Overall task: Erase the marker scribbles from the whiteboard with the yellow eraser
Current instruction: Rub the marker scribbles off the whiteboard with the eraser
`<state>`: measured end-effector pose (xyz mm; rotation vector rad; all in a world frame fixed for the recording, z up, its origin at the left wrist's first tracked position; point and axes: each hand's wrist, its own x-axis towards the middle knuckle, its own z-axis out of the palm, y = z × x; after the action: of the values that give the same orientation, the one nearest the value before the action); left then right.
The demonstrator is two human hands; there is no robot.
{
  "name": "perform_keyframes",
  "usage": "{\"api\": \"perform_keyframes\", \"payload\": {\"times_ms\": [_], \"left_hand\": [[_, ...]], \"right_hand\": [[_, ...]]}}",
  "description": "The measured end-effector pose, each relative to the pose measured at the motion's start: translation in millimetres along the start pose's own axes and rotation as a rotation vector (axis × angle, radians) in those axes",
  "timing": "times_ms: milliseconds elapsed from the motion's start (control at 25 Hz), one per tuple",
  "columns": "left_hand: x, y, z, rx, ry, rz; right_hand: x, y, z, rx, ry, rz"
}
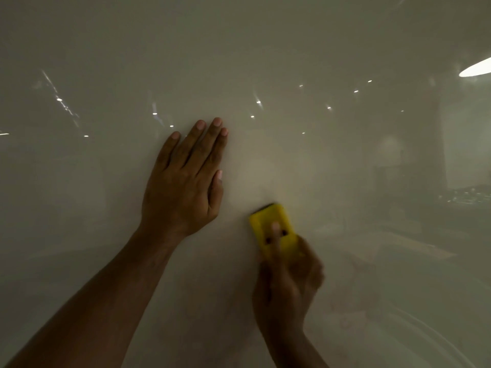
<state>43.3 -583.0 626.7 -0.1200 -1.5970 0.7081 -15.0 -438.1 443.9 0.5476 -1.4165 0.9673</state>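
Observation:
The glossy whiteboard (265, 49) fills the whole view. My left hand (183, 181) lies flat on it at the centre, palm down, fingers straight and close together, holding nothing. My right hand (287, 282), blurred by motion, grips the lower end of the yellow eraser (272, 229) with a finger laid along its back. The eraser is pressed to the board just right of and below my left hand; a dark pad edge shows at its top. No sharp marker lines show; only a faint reddish smudge (350, 301) lies right of my right hand.
Reflections of ceiling lights (475, 67) and dim room furniture (457, 197) show in the board's surface at the right. The board's edges are out of view.

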Motion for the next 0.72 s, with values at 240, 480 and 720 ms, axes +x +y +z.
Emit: {"api": "perform_keyframes", "payload": {"times_ms": [240,480,720], "left_hand": [[-3,-1,-1,-0.004,-0.007,-0.002],[-5,-4,-1,-0.026,-0.014,-0.011],[-7,-4,-6,-0.029,-0.057,-0.023]], "right_hand": [[27,22,-3,0.012,0.062,0.075],[20,27,-11,-0.086,-0.063,-0.256],[-5,4,-10,-0.106,-0.098,-0.366]]}}
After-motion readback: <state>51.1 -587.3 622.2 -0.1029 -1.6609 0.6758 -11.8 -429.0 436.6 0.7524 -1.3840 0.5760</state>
